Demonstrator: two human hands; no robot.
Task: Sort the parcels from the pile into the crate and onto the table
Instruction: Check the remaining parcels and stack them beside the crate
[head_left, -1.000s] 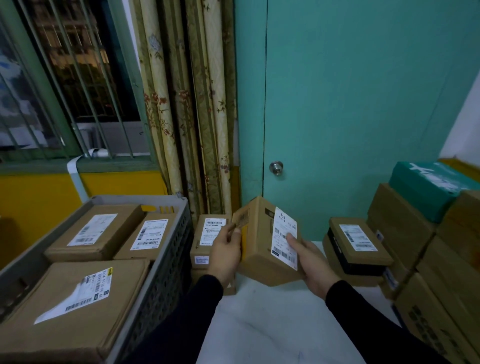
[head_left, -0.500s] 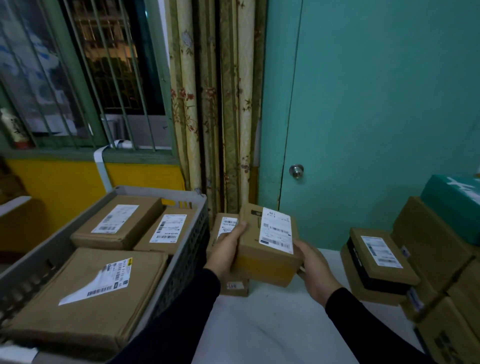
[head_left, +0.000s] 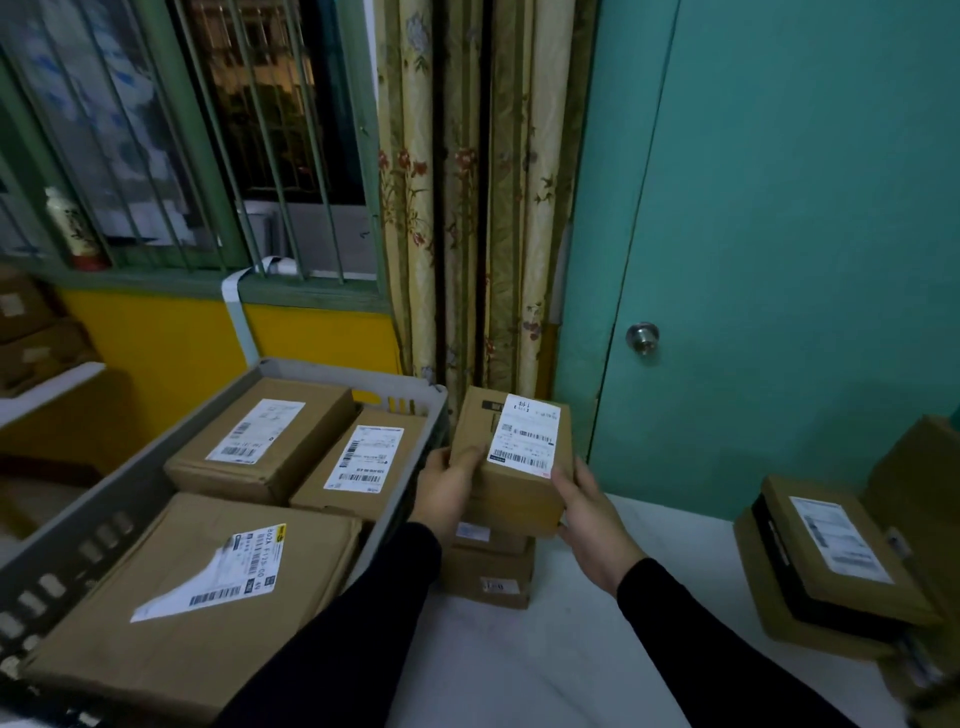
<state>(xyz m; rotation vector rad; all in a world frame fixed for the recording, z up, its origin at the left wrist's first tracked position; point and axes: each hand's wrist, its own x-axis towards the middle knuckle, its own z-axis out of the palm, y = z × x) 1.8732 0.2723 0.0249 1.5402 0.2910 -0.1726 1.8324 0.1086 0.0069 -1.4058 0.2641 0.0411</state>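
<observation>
- Since the earlier frames, the held parcel has been turned from a tilted, label-sideways pose to lying flat with its label facing up, and has been lowered onto the small stack on the worktop.
- The parcel is gripped from both sides: the left hand is curled round its left edge, with the thumb over the top, and the right hand is wrapped against its right near corner.
- Whether the parcel already rests fully on the stack or is just above it cannot be told, since the hands cover the joint.
- The stack stands just right of the grey crate, beside the curtain and near the teal door.
- Three labelled boxes are seen lying in the crate; further parcels of the pile sit at the far right.
- It is judged that this parcel has been sorted to the worktop side, and that release is the step in hand.
- A squarely aligned release is advised, as a narrow stack may be toppled by an offset load.
</observation>
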